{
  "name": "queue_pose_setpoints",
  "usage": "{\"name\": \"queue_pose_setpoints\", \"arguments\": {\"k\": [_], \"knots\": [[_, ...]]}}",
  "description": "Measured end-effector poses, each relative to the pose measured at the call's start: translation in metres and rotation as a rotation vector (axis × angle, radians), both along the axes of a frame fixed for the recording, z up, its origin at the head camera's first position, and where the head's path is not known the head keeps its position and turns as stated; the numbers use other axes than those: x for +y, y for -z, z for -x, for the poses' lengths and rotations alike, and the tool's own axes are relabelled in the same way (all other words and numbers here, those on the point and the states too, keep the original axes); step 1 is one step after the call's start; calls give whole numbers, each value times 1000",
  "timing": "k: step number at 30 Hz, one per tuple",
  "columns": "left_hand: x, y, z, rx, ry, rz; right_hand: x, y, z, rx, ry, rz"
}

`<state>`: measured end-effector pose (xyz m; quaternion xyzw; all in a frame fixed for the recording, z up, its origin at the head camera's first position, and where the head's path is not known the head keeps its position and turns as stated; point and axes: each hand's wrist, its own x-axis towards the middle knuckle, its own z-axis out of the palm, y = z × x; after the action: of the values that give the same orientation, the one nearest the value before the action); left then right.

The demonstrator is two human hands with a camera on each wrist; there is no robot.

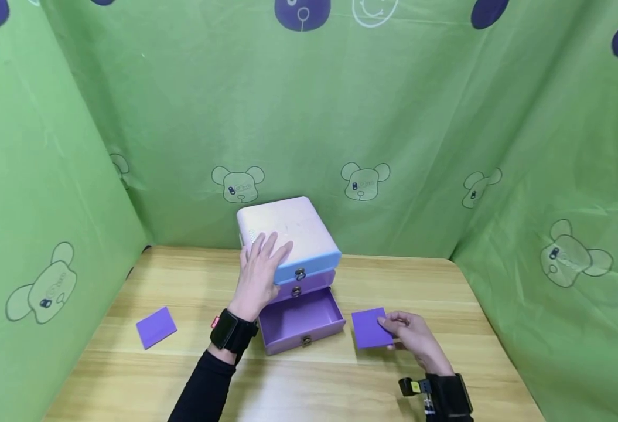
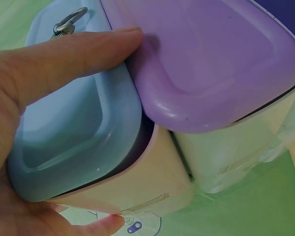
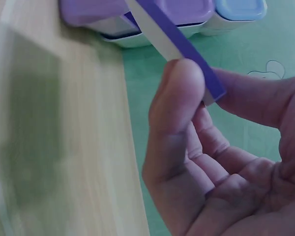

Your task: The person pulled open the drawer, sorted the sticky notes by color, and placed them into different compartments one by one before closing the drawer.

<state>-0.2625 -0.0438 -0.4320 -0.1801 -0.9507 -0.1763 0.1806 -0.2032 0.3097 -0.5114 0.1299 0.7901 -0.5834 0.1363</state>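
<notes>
A small chest of drawers [image 1: 293, 234] has a pale pink top, a blue upper front and two purple drawers below. The bottom drawer [image 1: 303, 319] is pulled far out, its purple inside showing. My left hand [image 1: 256, 272] rests on the chest's left side, fingers spread over the top. In the left wrist view its thumb lies straight across the blue front [image 2: 73, 118], the tip at the purple drawer front [image 2: 211, 59]. To the right of the drawer, my right hand [image 1: 414, 340] pinches a purple paper square [image 1: 369, 328] by its right edge, between thumb and fingers.
Another purple paper square [image 1: 156, 327] lies on the wooden table [image 1: 198, 375] at the left. Green cloth [image 1: 298, 117] printed with bear heads hangs behind the chest and along both sides. Small metal ring pulls [image 1: 300, 274] stick out from the fronts.
</notes>
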Motion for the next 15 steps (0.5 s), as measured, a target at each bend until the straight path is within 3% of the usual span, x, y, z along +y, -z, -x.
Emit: {"name": "queue_pose_setpoints", "arguments": {"k": [15], "knots": [[-1,2,2,20,5,3,-17,-29,7,27,3,215]]}}
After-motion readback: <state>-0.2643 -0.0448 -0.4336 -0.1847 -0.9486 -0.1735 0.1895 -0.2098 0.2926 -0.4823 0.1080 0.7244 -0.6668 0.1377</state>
